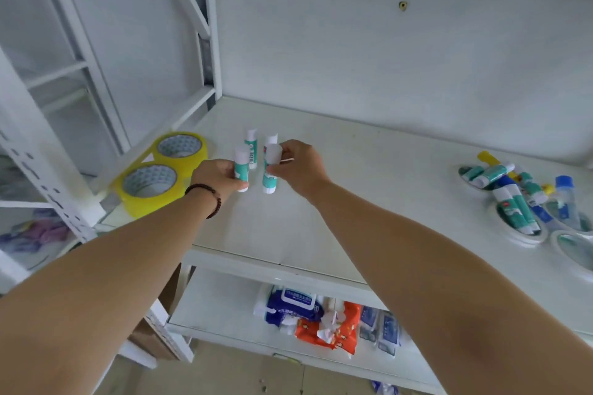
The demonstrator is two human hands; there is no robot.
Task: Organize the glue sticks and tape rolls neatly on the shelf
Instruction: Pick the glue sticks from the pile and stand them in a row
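At the far left of the shelf (321,202) two yellow tape rolls (160,170) lie flat, touching each other, one nearer the front edge and one behind it. Just to their right the left hand (221,175), with a dark bead bracelet (205,199) on its wrist, is closed around a glue stick (240,167) held upright, its base at or just above the shelf surface. Behind it a third stick (251,147) stands on its own, with a fourth (271,139) beside it, partly hidden. The right hand (300,167) pinches another glue stick (269,173) near its white cap, also upright and close beside the left-hand one, so a small cluster of four is forming. These sticks look light, rigid and smooth-sided; a tall narrow tube probably tips easily, so a grip around the mid-body, releasing only once the base sits flat, seems safest. The tape rolls should be stiff and stable lying flat, best lifted by the rim or through the core. Well apart at the far right, a loose pile of glue sticks (513,192) lies jumbled across white tape rolls (519,224), waiting to be sorted. On the lower shelf sit wipe packets (321,314).
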